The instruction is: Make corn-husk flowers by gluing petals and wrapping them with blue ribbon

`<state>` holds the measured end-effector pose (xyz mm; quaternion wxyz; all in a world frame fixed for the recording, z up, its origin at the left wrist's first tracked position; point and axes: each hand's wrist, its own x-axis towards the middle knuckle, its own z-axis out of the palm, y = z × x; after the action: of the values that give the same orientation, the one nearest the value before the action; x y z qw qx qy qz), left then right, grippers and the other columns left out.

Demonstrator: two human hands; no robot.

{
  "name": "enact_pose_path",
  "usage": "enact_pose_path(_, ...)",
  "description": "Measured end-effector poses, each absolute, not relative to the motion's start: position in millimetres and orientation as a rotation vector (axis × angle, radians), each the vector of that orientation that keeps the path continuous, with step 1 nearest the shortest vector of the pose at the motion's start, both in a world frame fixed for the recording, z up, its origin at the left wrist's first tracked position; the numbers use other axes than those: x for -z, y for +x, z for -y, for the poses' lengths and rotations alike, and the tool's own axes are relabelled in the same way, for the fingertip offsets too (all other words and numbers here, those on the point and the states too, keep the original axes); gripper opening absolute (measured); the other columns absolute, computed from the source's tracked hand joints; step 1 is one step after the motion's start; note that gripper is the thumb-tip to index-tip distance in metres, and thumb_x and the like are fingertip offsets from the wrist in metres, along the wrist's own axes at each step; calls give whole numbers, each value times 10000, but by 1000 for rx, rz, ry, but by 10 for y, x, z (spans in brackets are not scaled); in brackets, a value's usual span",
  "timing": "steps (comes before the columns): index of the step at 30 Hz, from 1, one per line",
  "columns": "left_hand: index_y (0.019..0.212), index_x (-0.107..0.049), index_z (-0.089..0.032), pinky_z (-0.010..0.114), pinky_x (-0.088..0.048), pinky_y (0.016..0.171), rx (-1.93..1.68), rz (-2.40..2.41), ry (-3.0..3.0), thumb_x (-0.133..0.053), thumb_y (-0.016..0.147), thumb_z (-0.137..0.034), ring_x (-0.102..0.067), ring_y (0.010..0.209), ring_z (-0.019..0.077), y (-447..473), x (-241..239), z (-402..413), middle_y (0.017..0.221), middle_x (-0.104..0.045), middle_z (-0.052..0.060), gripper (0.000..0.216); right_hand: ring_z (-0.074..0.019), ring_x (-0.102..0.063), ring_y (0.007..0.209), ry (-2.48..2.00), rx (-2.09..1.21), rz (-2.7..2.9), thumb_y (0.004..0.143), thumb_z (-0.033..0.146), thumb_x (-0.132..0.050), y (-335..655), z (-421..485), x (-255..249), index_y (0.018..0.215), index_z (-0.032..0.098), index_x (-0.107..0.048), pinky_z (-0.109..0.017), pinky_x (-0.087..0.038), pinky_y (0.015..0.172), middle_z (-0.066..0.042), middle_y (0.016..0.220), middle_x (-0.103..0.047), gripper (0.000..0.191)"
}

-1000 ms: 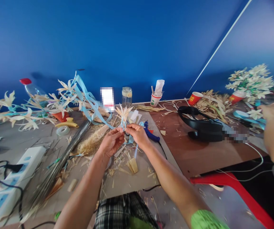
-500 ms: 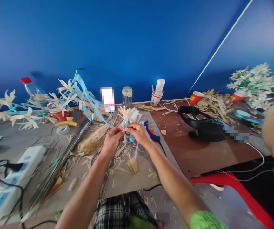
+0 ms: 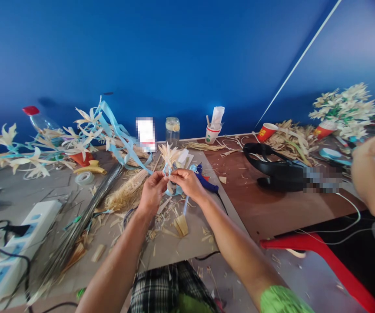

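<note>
Both hands meet at a pale corn-husk flower (image 3: 168,155) held upright above the table. My left hand (image 3: 154,190) is closed in a pinch on light blue ribbon (image 3: 117,126) just below the petals. That ribbon runs up and left in loose loops toward other husk flowers (image 3: 87,115). Opposite it, my right hand (image 3: 189,182) pinches the flower's base, where blue ribbon is wrapped. The fingertips nearly touch and hide most of the stem. Behind my right hand lies a dark blue glue gun (image 3: 207,180).
A bundle of thin wires (image 3: 83,221), a tape roll (image 3: 84,177) and a power strip (image 3: 21,248) lie left. A lidded jar (image 3: 172,132) and a paper cup (image 3: 212,134) stand behind. Black headgear (image 3: 272,174) lies right, near another person's arm (image 3: 374,178).
The view has shifted slightly. My hands stay together at the flower base, with small finger movements. At the right, the other person's hand has opened out.
</note>
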<state>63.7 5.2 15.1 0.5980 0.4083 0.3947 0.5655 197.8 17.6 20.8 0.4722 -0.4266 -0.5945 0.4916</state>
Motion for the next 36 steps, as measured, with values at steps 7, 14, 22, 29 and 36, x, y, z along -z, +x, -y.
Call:
enact_pose_path(7, 687, -599, -137, 197, -244, 462, -1374, -1061, 1068, -712, 657, -242, -347, 477, 54, 627, -177, -45, 541, -484, -46, 156, -97, -446, 581, -1062, -1029, 1399, 695, 387, -667, 1942, -167, -169, 829, 170, -636, -222, -348, 567, 29, 643, -547, 256)
enact_pose_path(14, 704, -567, -149, 197, -251, 465, -1422, -943, 916, -741, 644, -280, -353, 460, 45, 724, -175, -17, 538, -452, -60, 226, -69, -268, 439, -1046, -1289, 965, 655, 377, -639, 1829, -183, -177, 532, 193, -460, -233, -222, 452, 77, 452, -341, 285)
enact_pose_path(22, 706, -572, -145, 187, -273, 471, -1413, -939, 880, -762, 632, -301, -364, 461, 38, 717, -151, -26, 535, -466, -59, 257, -49, -244, 399, -966, -1457, 898, 612, 432, -711, 1806, -156, -172, 595, 187, -488, -219, -175, 408, 91, 445, -328, 332)
enact_pose_path(29, 697, -570, -146, 192, -264, 463, -1380, -930, 910, -748, 660, -309, -376, 467, 42, 731, -102, -32, 541, -468, -50, 244, -41, -216, 386, -936, -1424, 779, 584, 425, -714, 1759, -145, -175, 534, 194, -426, -213, -182, 392, 98, 407, -285, 373)
enact_pose_path(36, 725, -565, -162, 188, -301, 482, -1383, -820, 806, -721, 682, -229, -381, 465, 38, 754, -167, 8, 564, -459, -58, 175, -45, -204, 416, -972, -1338, 804, 642, 427, -667, 1729, -106, -237, 603, 176, -534, -215, -171, 397, 86, 442, -290, 288)
